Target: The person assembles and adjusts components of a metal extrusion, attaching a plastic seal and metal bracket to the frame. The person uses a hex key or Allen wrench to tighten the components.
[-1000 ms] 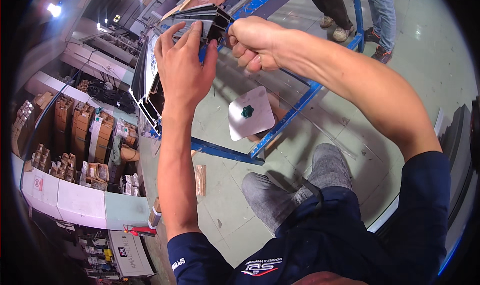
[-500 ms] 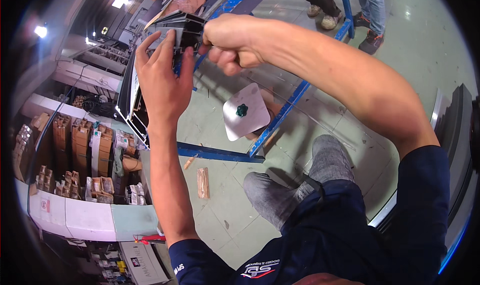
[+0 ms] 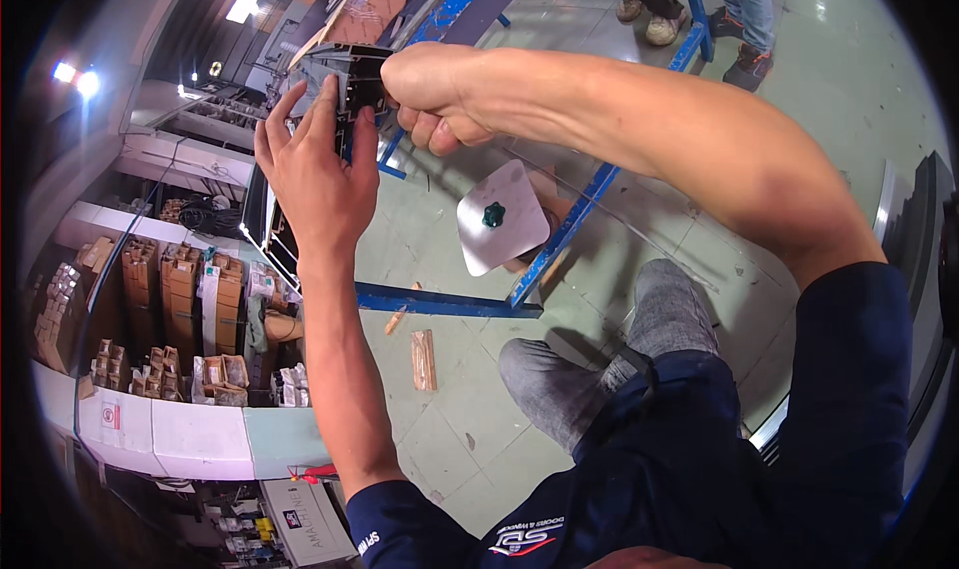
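My left hand [image 3: 318, 179] lies with its fingers stretched and apart against a dark, hollow metal profile [image 3: 362, 61], thumb by its cut end. Inner walls and channels show at that end. Right beside it, my right hand [image 3: 435, 97] is closed in a fist with the fingers curled under. Whatever it holds at the profile's end is hidden by the hand itself. Below my left fingers, more dark profiles with pale edges [image 3: 268, 241] run along the left side of my forearm.
A blue metal frame [image 3: 445, 300] stands under and beyond my hands. Within it sits a pale square plate with a green knob [image 3: 493, 215]. Wood scraps [image 3: 424, 360] lie on the floor. Boxed stock [image 3: 180, 287] fills shelving at left. Another person's legs [image 3: 744, 14] are at the far right.
My right fist has shifted slightly left and turned a little at the profile's end. My left hand stays against the profile. The whole view has moved slightly.
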Demonstrator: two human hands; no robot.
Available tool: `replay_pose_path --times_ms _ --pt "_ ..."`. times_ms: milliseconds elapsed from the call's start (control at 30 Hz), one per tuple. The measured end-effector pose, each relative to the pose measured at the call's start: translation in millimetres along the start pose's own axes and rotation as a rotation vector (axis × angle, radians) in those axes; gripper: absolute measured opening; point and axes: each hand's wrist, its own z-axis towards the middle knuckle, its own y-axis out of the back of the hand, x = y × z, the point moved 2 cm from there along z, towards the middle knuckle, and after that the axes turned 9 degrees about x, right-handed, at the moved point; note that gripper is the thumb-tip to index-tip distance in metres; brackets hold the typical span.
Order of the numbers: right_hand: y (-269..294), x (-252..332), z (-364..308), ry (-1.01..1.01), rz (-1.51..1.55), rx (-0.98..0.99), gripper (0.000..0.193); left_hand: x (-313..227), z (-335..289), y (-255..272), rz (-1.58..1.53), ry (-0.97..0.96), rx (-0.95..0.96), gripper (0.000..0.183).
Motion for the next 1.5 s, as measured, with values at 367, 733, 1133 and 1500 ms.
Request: replay_pose_path --times_ms 367,733,1133,1500 --pt "-2 -13 -3 0.071 0.154 0.025 0.017 1 -2 -3 -0.124 0.021 0.003 0.043" --pt "2 -34 20 0.24 0.295 -0.03 0.018 4 -1 6 -0.373 0.096 0.205 0.043" --pt "1 -32 6 0.679 -0.744 -0.518 0.017 7 1 7 -0.268 0.017 0.213 0.04" --pt "-6 -41 2 0.724 -0.85 -0.564 0.015 8 -3 7 -0.231 -0.028 0.189 0.049"
